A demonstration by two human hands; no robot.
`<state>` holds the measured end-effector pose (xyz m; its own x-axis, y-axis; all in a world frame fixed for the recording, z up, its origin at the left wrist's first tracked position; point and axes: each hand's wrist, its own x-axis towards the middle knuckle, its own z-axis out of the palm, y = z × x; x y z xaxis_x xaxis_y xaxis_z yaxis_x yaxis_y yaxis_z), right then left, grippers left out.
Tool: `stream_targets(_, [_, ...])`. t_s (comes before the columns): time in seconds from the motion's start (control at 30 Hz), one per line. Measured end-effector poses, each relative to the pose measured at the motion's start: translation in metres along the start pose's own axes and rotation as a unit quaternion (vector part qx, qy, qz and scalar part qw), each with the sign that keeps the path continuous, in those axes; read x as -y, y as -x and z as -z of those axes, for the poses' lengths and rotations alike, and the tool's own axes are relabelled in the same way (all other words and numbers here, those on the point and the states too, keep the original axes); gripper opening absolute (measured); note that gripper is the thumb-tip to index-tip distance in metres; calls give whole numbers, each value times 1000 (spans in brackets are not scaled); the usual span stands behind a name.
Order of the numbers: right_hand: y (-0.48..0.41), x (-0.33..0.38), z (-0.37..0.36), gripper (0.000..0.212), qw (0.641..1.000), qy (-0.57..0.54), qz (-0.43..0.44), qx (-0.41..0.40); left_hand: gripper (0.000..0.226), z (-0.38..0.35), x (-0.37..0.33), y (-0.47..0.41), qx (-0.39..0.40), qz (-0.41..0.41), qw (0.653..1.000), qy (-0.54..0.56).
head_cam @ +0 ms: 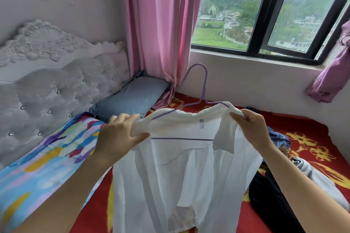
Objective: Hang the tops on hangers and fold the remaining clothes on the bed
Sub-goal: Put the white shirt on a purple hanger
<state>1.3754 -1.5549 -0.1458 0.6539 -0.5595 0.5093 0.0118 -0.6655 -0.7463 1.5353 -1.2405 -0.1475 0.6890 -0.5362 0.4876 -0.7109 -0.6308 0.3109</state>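
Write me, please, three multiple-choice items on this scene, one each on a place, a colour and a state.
1. Where is the pillow? A on the windowsill; B by the headboard, beside the pink curtain; C on the floor.
2. What colour is the hanger? A green; B black; C purple.
3. The white top is: A folded flat; B held up by the left hand and right hand; C hung at the window.
Answers: B, it lies between them; C, purple wire shows; B, both hands grip its shoulders.
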Motion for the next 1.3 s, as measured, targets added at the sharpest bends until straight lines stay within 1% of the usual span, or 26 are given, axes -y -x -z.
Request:
stream_targets(0.03, [0,-1,0,31,1000,-8,-5,-6,79,-5,-2,4,-73,-18,996,-44])
stream_targets(0.07, [-1,-1,-1,28,1000,-13,-10,-11,75,-8,-5,8,-108,-13,993,-55])
stream_targets(0.1, [0,-2,-2,26,1000,-18,-14,-16,69,-12,-9,12,-121,7,992,-46])
stream_targets(0.13, [-1,0,-3,26,999,-26,-17,-21,62,-14,-14,12,-121,36,992,-27])
stream_targets(0.23, [0,10,-7,29,998,-56,-28,-24,51,-25,-18,1,-88,130,987,19])
stream_targets(0.3, [0,17,-9,31,997,-74,-31,-21,41,-30,-22,-8,-107,138,984,22])
stream_targets(0.4, [0,25,-10,33,996,-78,-32,-16,36,-24,-26,-19,-163,125,979,6])
stream_targets(0.47, [0,24,-11,38,996,-74,-40,-15,31,-20,-25,-22,-182,105,978,3])
stream_targets(0.57, [1,22,-16,45,996,-58,-63,-25,34,-22,-41,-16,-175,24,983,-50])
stream_targets(0.67, [4,22,-22,39,997,-18,-68,-30,31,-33,-74,2,-161,-33,981,-102])
stream_targets(0.73, [8,23,-25,38,998,3,-64,-22,37,-38,-87,11,-153,-69,981,-100])
stream_targets(0.77, [9,24,-25,39,998,16,-60,-18,39,-38,-87,15,-161,-85,979,-94])
stream_targets(0.8, [10,24,-24,39,998,30,-55,-14,40,-36,-84,17,-186,-97,974,-89])
stream_targets(0.83, [10,23,-22,39,998,38,-54,-8,41,-32,-78,17,-211,-93,970,-82])
stream_targets(0.87, [10,21,-20,39,998,38,-52,0,47,-26,-70,16,-230,-77,967,-77])
stream_targets(0.9, [10,19,-16,38,998,30,-51,5,52,-18,-62,11,-238,-58,966,-78])
stream_targets(0.93, [11,17,-12,36,998,22,-51,5,58,-12,-51,5,-228,-48,969,-86])
stream_targets(0.97, [12,16,-8,35,999,12,-51,4,65,-6,-39,-2,-190,-52,976,-96])
stream_targets(1.0, [16,16,-4,33,999,-1,-51,2,72,-3,-25,-6,-132,-69,984,-96])
stream_targets(1.03, [19,17,-1,31,999,-12,-47,2,76,-3,-13,-10,-65,-87,992,-63])
stream_targets(1.07, [22,18,1,29,999,-18,-41,5,75,-2,-5,-10,-14,-100,995,-9])
stream_targets(1.1, [26,20,4,29,999,-18,-36,10,68,-1,-1,-7,13,-109,993,45])
stream_targets(1.17, [31,25,7,32,999,-12,-27,21,55,0,3,1,-15,-111,985,133])
stream_targets(1.2, [33,27,9,34,999,-15,-24,29,53,3,2,5,-32,-110,979,168])
stream_targets(1.23, [35,28,10,35,999,-20,-23,42,51,6,-2,12,-40,-115,974,191])
stream_targets(1.3, [41,31,10,36,998,-19,-15,59,34,13,-7,26,-48,-120,965,228])
